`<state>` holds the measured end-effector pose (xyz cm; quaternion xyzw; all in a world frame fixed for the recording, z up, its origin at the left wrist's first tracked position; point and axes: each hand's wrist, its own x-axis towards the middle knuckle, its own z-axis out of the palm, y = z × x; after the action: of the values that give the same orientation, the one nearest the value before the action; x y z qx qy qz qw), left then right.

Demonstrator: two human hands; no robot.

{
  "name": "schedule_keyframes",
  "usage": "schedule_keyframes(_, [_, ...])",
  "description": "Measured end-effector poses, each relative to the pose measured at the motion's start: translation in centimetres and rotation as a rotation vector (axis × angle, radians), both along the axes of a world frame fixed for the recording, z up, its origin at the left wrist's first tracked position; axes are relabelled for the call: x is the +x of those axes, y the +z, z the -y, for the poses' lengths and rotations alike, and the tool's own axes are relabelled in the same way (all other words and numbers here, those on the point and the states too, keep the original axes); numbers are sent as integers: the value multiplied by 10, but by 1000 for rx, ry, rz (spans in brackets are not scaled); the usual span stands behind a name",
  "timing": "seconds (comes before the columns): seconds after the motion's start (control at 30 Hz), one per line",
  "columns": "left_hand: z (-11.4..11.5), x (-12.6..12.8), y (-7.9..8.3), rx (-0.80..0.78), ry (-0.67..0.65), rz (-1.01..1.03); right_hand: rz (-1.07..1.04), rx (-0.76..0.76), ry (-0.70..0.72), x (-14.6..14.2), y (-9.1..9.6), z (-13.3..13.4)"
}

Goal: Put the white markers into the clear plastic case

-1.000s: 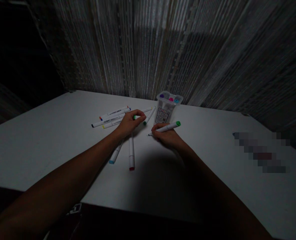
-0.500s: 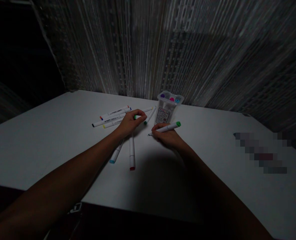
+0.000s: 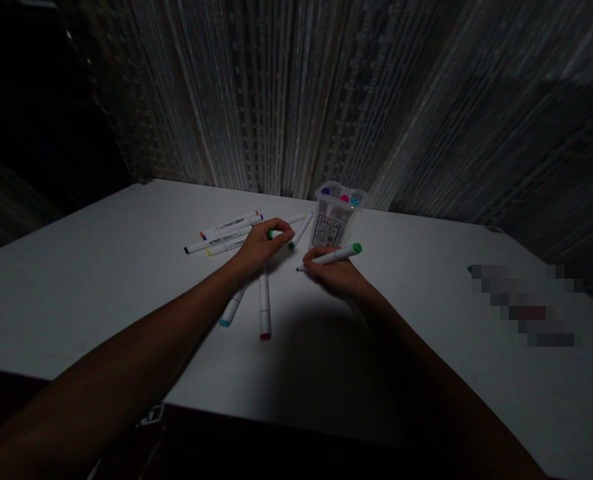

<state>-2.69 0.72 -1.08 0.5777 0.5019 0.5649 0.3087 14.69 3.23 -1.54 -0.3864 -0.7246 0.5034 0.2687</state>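
Observation:
My right hand (image 3: 329,265) grips a white marker (image 3: 343,253) like a pen. Its green end points up to the right; its dark bare tip points left, close to the tabletop. Whether the tip touches cannot be made out. To the left, my left hand (image 3: 269,239) rests over several markers with its fingers curled together. A small green piece (image 3: 271,234) shows between thumb and fingers; what it belongs to is partly hidden. Near its fingertips lies a green-ended marker (image 3: 301,231). Below the wrist are a red-ended marker (image 3: 265,307) and a light-blue-ended marker (image 3: 233,305).
A clear plastic marker case (image 3: 333,220) with purple, pink and blue ends stands behind my right hand. More white markers (image 3: 231,227) lie left of my left hand on the white table (image 3: 101,267). A string curtain (image 3: 296,100) hangs behind. A blurred-out patch (image 3: 521,307) lies at right.
Both hands stay almost in the same place, and the marker in my right hand has barely shifted. The markers and case have not moved.

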Motion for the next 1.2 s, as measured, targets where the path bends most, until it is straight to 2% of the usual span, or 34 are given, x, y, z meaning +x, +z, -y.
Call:
schedule_keyframes(0.87, [0,-1,0,20,-10,-35,29,-10,-22,1,6,4])
schedule_keyframes(1.2, [0,-2,-1,8,2,-34,23,20,-6,1,0,0])
